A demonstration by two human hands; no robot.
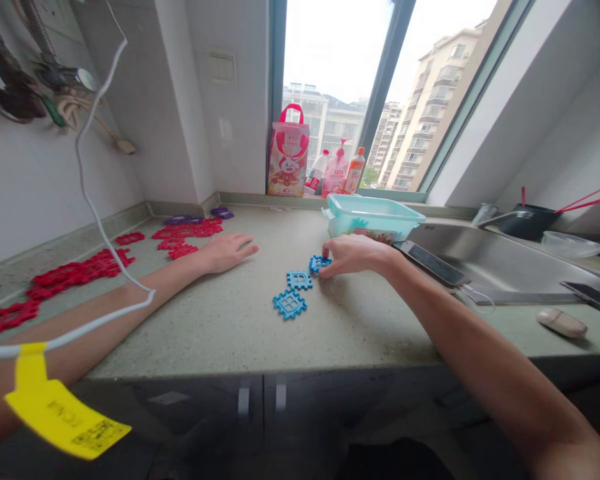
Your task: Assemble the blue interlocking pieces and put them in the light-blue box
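My right hand (355,253) pinches a dark blue building tile (319,264) at its right edge, just above or on the counter; I cannot tell which. Two more blue tiles with notched edges and window-like cut-outs lie in front of it: a lighter blue tile (299,280) and, nearest me, another blue tile (290,304). Flat on the counter (240,327) rests my left hand (230,252), fingers stretched out and holding nothing. Beside it, to the left, are red tiles (187,230) in loose groups, with purple tiles (223,213) behind them.
A pale turquoise tub (375,212) stands behind my right hand. Right of it lie a phone (433,262) and a steel sink (505,260). Bottles (336,172) and a pink bag (289,157) line the windowsill. A white cable (87,167) with a yellow tag (65,413) crosses my left arm.
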